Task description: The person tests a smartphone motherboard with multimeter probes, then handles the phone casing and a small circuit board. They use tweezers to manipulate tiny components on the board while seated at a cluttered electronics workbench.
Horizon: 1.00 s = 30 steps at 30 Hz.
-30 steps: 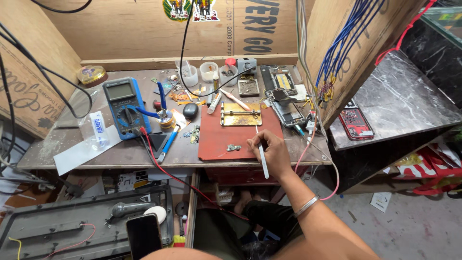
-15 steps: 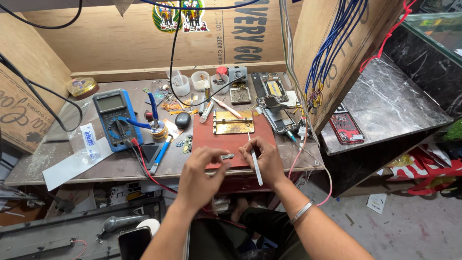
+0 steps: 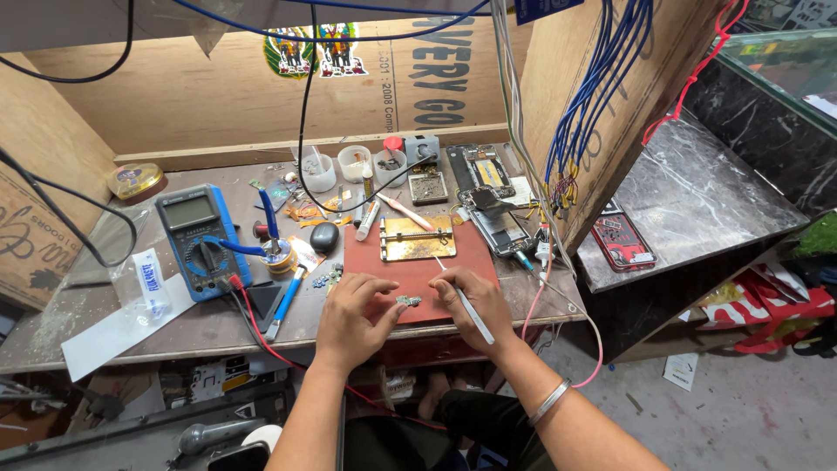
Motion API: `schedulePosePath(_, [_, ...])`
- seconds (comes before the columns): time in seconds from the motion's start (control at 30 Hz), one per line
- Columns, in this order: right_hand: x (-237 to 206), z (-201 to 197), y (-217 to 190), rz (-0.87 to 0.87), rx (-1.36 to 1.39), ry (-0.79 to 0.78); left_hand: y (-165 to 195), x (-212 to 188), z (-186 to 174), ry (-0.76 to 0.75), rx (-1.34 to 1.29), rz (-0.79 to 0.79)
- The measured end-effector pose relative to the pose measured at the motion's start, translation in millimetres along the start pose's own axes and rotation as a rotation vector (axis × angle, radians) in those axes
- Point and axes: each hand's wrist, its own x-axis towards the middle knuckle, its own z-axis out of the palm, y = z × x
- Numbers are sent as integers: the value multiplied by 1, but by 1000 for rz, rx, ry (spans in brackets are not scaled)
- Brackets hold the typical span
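Small metal part (image 3: 408,301) on red mat (image 3: 453,253) near front edge of tabletop (image 3: 174,327), between both hands. Left hand (image 3: 353,310) resting on mat, fingers (image 3: 384,296) curled and pinching/steadying the part at its left side. Right hand (image 3: 475,301) just beside part on the right, fingers pressed together around a thin white tool (image 3: 466,296), tip end pointing up toward brass holder plate (image 3: 417,238). Metal bangle (image 3: 549,401) on right wrist.

Risks, judged from layout: part tiny and loosely gripped, could flick off mat and drop over tabletop edge into clutter below; cause would be too much tool pressure or a slip. Loose bits (image 3: 330,277) beside left hand could be swept away by wrist. Red lead (image 3: 261,336) from blue multimeter (image 3: 199,240) running under left forearm, could snag and drag meter. Opened phone (image 3: 497,222) close to right hand, elbow nudge possible.

Hard to make out: part's exact kind, too small. Whether left fingertips truly grip or only touch, cannot tell for sure. Tool's working tip hidden behind right fingers or too thin to see. Contents of white cups (image 3: 353,163) at back unclear. Lower shelf items cut off by frame and arms.
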Motion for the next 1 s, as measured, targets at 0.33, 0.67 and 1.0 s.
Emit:
schedulePosePath(0.33, [3, -5, -8, -77, -66, -30, 4, 6, -1, -54, 34, 13])
schedulePosePath(0.67, [-3, 2, 8, -142, 70, -78, -5, 1, 2, -75, 45, 35])
schedulePosePath(1.0, [4, 3, 9, -296, -67, -152, -5, 4, 2, -85, 39, 46])
